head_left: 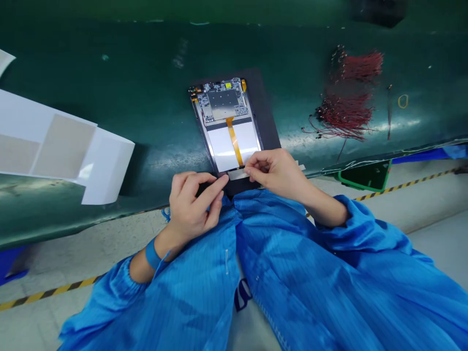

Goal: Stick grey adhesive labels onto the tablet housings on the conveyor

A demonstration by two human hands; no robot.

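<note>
- Left hand (192,204): curled, fingers (214,187) narrowed against the dark lower edge of the black mat; the hand hides what lies beneath them, so whether they grip anything cannot be told.
- Right hand (276,170): fingertips (252,168) drawn close together on a pale tape strip (237,174), which lies across the lower edge of the device; the strip's ends are partly hidden by the fingers.
- Open tablet-style device (224,122): lies tilted in view on the mat, between the hands and just above them; its bottom edge is covered by the strip and fingers.
- Circuit board (223,102): at the device's upper end, with a metal shield; small components are too tiny to make out.
- Orange flex cable (234,141): runs from the board down across a white panel (219,148), its lower end reaching toward the strip.
- Black mat (261,107): under the device, its lower part hidden by the hands.
- Dark green work surface (109,63): bears the mat; its far edge is cut off by the frame.
- Red wire bundles (345,102): lie to the right, tangled, individual ends indistinct.
- White sheet (62,146): at left, cut off by the frame.
- Blue striped smock (292,258): covers both arms and the lap.
</note>
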